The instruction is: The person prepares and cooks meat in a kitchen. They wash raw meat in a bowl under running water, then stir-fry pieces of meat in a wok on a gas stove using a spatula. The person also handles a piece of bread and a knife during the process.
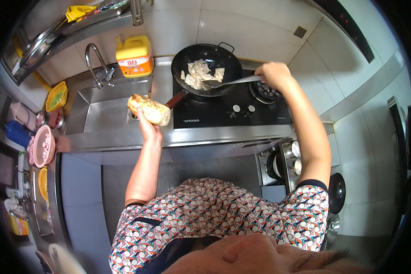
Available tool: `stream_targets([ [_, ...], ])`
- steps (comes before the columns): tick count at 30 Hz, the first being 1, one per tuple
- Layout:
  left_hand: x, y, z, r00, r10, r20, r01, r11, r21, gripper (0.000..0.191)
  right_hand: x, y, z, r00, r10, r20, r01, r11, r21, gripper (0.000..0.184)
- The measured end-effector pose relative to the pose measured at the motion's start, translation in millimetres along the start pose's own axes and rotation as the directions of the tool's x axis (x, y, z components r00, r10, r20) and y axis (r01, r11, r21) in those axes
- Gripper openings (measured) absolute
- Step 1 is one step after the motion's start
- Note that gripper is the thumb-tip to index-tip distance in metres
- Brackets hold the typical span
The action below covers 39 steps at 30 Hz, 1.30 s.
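Note:
My left hand [147, 125] holds a thick, pale root vegetable with brown patches [150, 109] over the right edge of the steel sink [102, 116]. My right hand [274, 75] grips the far end of a long-handled metal spatula [241, 80]. Its blade rests among pale, sliced food pieces [200, 73] in a black wok [229, 65]. The wok sits on the left burner of a black gas hob [209, 114], its wooden handle [175, 100] pointing down and left, close to the vegetable. The hob's right burner [264, 91] lies below my right hand.
Behind the sink stand a curved faucet [94, 60] and a yellow jug [134, 56]. To the left are a yellow basket with chopped greens [57, 96] and a pink basket [44, 145]. A drawer with dishes [289, 161] stands open below the hob's right side.

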State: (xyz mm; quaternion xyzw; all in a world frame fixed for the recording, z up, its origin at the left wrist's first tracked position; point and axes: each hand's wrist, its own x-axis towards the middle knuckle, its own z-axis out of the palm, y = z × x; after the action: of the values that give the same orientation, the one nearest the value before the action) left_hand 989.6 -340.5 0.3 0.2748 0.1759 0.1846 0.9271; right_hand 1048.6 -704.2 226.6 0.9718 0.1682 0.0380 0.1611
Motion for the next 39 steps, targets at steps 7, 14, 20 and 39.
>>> stream_targets([
  [7, -11, -6, 11, 0.997, 0.071, -0.031, -0.072, 0.997, -0.034, 0.062, 51, 35, 36, 0.940, 0.023, 0.339, -0.185, 0.871, 0.456, 0.021],
  [14, -16, -16, 11, 0.988, 0.144, -0.064, -0.147, 0.988, -0.051, 0.058, 18, 32, 185, 0.842, -0.181, 0.509, -0.505, 0.069, 0.860, 0.028],
  [20, -25, -18, 15, 0.976, 0.206, -0.073, -0.206, 0.979, 0.013, 0.064, 23, 56, 262, 0.891, -0.152, 0.427, -0.441, -0.073, 0.894, 0.031],
  [39, -22, -66, -13, 0.936, 0.344, -0.080, -0.352, 0.924, -0.148, 0.047, 67, -23, 357, 0.998, 0.002, -0.064, 0.023, 0.921, 0.388, 0.049],
])
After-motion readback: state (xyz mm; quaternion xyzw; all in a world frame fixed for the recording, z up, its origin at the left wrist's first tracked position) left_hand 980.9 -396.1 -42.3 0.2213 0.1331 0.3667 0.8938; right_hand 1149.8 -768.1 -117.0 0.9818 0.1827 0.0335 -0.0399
